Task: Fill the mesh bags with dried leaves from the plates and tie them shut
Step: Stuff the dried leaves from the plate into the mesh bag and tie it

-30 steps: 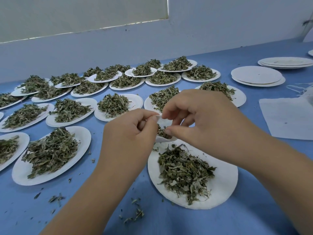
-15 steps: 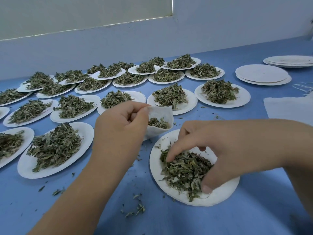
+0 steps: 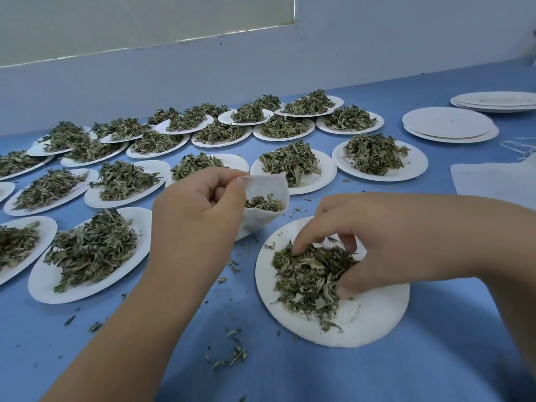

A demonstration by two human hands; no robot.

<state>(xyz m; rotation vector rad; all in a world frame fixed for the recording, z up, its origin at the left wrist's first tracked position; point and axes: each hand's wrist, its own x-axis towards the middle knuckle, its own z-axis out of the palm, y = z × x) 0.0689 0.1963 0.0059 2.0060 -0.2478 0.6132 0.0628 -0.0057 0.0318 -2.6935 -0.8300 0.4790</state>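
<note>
The mesh bag [image 3: 265, 224] looked thin, soft and nearly weightless, a limp white pouch that would probably fold shut unless its rim was held. The rim was therefore the sensible place to take it, and the left hand [image 3: 197, 210] had it there, the edge pinched between thumb and forefinger while the other fingers curled into the palm. Held that way, the bag hung just above the table [image 3: 435, 358], its mouth gaping toward the right, beside the far-left edge of the near plate [image 3: 362, 326]. A small clump of leaves [image 3: 264, 202] lay in its bottom and most of the pouch was slack, so the filling seemed far from done and the tying not yet begun. The dried leaves [image 3: 304, 280] on the near plate appeared light, brittle and springy, likely to crumble or scatter if squeezed hard. The right hand [image 3: 385, 236] reached down into that heap, fingers bent at its far side and thumb at its near side, half closed around a loose bunch. Crumbs [image 3: 236, 355] on the blue surface suggested how easily bits dropped. Behind, many other plates [image 3: 417, 166] each carried a similar mound, in rows reaching toward the wall. To the right, well apart, stood two low stacks of empty plates [image 3: 446, 123], and a flat white sheet [image 3: 493, 182], perhaps spare bags, though that could not be told.
</note>
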